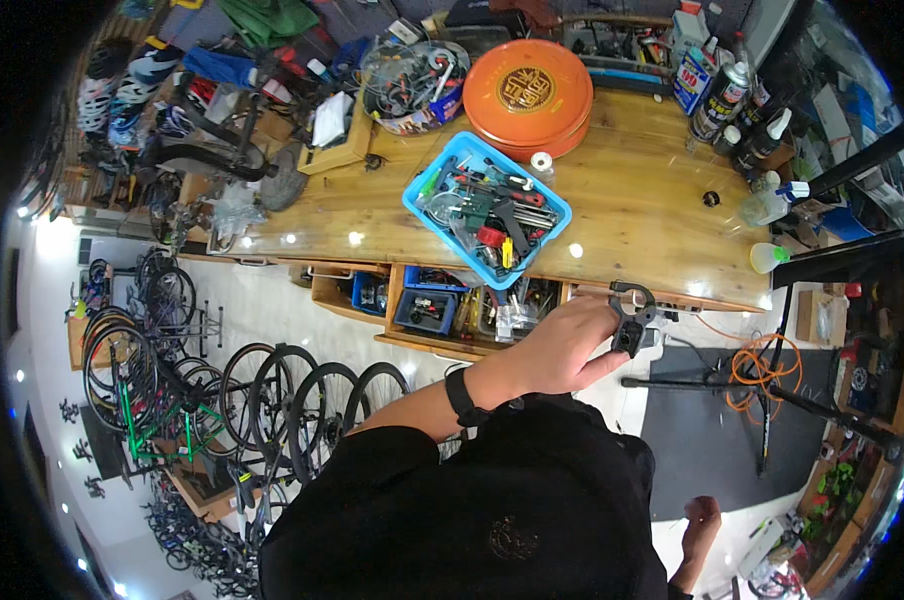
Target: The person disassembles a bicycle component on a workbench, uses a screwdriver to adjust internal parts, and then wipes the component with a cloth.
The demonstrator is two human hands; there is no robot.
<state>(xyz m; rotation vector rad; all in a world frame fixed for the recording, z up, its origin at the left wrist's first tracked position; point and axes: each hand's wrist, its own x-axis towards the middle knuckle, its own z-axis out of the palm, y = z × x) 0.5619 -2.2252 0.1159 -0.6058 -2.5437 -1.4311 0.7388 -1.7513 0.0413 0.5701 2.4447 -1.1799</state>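
Observation:
My left hand [572, 345] reaches out over the front edge of the workbench, a black watch [462, 398] on its wrist. Between its thumb and fingers is a black ring clamp [624, 335] with a round opening at its far end; its exact kind is unclear. Down at my right side hangs my right hand [702, 525], away from the bench, its fingers curled in and nothing visible in them. On the bench, beyond my left hand, sits a blue plastic basket [412, 193] filled with screwdrivers and other hand tools.
A round orange tin [525, 95] and a tub of loose parts [412, 85] stand behind the basket. Spray cans [720, 103] and bottles line the bench's right end. Open drawers [357, 300] jut out below. A black stand [762, 390] and orange hose [762, 375] occupy the floor mat; bicycles [302, 400] stand left.

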